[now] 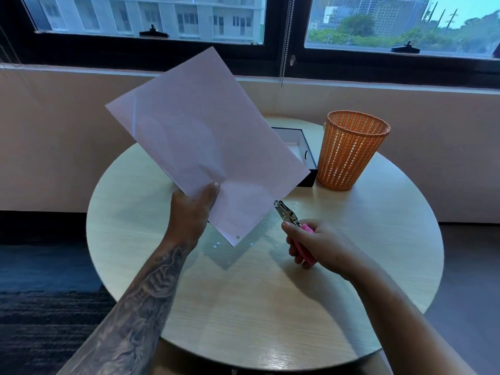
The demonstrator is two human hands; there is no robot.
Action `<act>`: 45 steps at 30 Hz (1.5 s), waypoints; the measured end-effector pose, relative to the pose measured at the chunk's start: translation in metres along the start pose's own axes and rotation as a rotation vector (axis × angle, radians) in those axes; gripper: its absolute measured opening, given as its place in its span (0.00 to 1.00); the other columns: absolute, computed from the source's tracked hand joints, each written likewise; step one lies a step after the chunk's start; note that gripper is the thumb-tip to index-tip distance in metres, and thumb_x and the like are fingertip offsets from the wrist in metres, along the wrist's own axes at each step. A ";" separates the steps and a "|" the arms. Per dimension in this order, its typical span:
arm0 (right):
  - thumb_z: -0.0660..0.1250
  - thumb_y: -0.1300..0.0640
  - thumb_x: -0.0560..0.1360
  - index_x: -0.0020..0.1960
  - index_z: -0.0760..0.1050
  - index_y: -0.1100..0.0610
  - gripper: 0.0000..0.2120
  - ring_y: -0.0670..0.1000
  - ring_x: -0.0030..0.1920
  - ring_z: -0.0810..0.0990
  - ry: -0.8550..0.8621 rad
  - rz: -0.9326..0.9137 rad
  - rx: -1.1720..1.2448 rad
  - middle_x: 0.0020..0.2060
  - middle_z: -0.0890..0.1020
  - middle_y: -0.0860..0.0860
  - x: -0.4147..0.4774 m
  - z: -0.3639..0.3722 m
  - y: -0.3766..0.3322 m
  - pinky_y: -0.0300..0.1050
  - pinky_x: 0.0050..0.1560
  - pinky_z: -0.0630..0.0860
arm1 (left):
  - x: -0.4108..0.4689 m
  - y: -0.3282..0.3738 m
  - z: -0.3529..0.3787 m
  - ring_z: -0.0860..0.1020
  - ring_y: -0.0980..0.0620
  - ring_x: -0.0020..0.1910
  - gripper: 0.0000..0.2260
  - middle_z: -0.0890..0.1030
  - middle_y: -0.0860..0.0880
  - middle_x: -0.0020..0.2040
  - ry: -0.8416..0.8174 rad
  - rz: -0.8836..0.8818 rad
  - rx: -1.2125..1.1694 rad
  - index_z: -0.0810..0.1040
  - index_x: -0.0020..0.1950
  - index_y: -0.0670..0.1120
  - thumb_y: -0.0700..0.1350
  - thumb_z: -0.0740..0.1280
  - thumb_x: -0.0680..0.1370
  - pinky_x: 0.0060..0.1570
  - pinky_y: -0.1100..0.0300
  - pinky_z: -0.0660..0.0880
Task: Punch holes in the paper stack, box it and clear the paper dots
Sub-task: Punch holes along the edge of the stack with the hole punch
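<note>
1. Two hands work at mid-frame: my left hand [193, 209] pinches the paper stack [205, 142] by its lower edge, holding it tilted above the table [270, 307].
2. My right hand [311, 244] curls round the pink handles of the hole punch [288, 213], whose metal head sits just beside the stack, not touching it.
3. One hole shows in the stack's lowest corner, and a few paper dots [216, 244] lie on the table below.
4. Right of centre, partly behind the stack, the open dark box [305, 155] sits just beside an orange basket [351, 150].

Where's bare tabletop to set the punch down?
Free: table from the paper dots back to its near rim; right side in front of the basket. Crowded: far side, box beside basket; dots under the paper stack's low corner.
</note>
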State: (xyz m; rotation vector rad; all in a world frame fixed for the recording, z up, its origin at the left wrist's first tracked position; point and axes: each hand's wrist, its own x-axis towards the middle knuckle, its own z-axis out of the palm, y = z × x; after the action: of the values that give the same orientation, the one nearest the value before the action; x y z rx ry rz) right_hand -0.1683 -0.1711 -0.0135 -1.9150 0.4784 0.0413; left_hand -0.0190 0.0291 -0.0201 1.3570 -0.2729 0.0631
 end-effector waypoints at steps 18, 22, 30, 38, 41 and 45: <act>0.66 0.42 0.80 0.42 0.78 0.60 0.21 0.54 0.31 0.80 -0.020 -0.008 -0.026 0.32 0.81 0.55 -0.002 0.002 -0.006 0.50 0.35 0.76 | -0.001 -0.001 0.003 0.81 0.63 0.35 0.06 0.85 0.60 0.34 0.012 -0.010 0.017 0.82 0.43 0.46 0.37 0.72 0.77 0.39 0.68 0.78; 0.65 0.42 0.80 0.41 0.77 0.60 0.22 0.53 0.30 0.78 -0.017 -0.012 -0.047 0.30 0.80 0.54 -0.003 0.003 -0.008 0.48 0.32 0.74 | 0.000 -0.002 0.001 0.81 0.62 0.35 0.05 0.85 0.60 0.35 0.014 -0.016 0.017 0.82 0.43 0.46 0.38 0.72 0.77 0.41 0.66 0.78; 0.65 0.41 0.80 0.39 0.76 0.59 0.22 0.53 0.28 0.77 -0.050 0.034 -0.097 0.29 0.79 0.54 0.000 0.006 -0.011 0.45 0.29 0.73 | 0.000 -0.009 -0.009 0.81 0.60 0.36 0.04 0.85 0.58 0.35 0.042 -0.039 0.041 0.82 0.43 0.46 0.38 0.73 0.77 0.41 0.64 0.79; 0.66 0.40 0.79 0.39 0.76 0.60 0.23 0.55 0.25 0.75 -0.103 0.152 -0.244 0.28 0.78 0.55 0.010 0.015 -0.016 0.44 0.27 0.73 | -0.014 -0.025 -0.024 0.82 0.61 0.37 0.04 0.85 0.53 0.41 0.077 -0.096 0.028 0.83 0.50 0.41 0.39 0.74 0.76 0.38 0.65 0.78; 0.65 0.41 0.79 0.39 0.75 0.60 0.23 0.54 0.23 0.74 -0.119 0.182 -0.283 0.27 0.78 0.56 0.011 0.018 -0.019 0.43 0.26 0.73 | -0.013 -0.032 -0.030 0.83 0.55 0.40 0.02 0.86 0.53 0.41 0.056 -0.123 0.046 0.84 0.46 0.43 0.41 0.75 0.76 0.43 0.57 0.80; 0.65 0.40 0.79 0.40 0.75 0.61 0.24 0.54 0.22 0.74 -0.133 0.211 -0.308 0.27 0.78 0.57 0.012 0.019 -0.020 0.42 0.25 0.74 | -0.012 -0.037 -0.035 0.84 0.53 0.42 0.02 0.87 0.54 0.41 0.051 -0.129 0.072 0.84 0.44 0.45 0.42 0.76 0.75 0.49 0.52 0.79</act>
State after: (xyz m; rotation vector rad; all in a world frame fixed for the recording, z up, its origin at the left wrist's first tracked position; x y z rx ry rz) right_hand -0.1465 -0.1517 -0.0059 -2.1367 0.6090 0.3981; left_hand -0.0177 0.0567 -0.0651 1.4395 -0.1406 0.0002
